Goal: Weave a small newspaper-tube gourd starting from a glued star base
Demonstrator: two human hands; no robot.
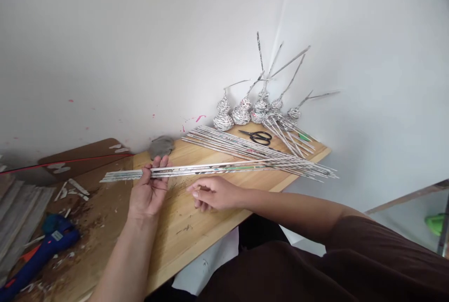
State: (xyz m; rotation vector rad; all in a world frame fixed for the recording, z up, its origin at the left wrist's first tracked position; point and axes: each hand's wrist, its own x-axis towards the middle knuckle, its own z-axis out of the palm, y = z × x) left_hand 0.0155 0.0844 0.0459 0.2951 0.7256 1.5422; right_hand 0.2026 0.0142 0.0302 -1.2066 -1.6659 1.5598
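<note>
My left hand (151, 190) is palm up, its thumb and fingers closed around several thin rolled newspaper tubes (203, 169). These tubes stretch across the wooden table, their right ends over a larger bundle of newspaper tubes (224, 142). Just below the held tubes, my right hand (210, 193) is closed, thumb against curled fingers. Whatever it may pinch is too small to make out. Black-handled scissors (260, 137) lie behind the bundle. Several gourd shapes wound from newspaper tubes (223, 117) stand against the wall, loose tube ends sticking up from their tops.
A blue glue gun (52, 246) lies at the left on a scrap-strewn brown board (101, 227). Near the wall sits a grey crumpled lump (161, 146). Stacked grey strips (21, 218) are at the far left. The wooden table's (196, 250) front edge runs close to my body.
</note>
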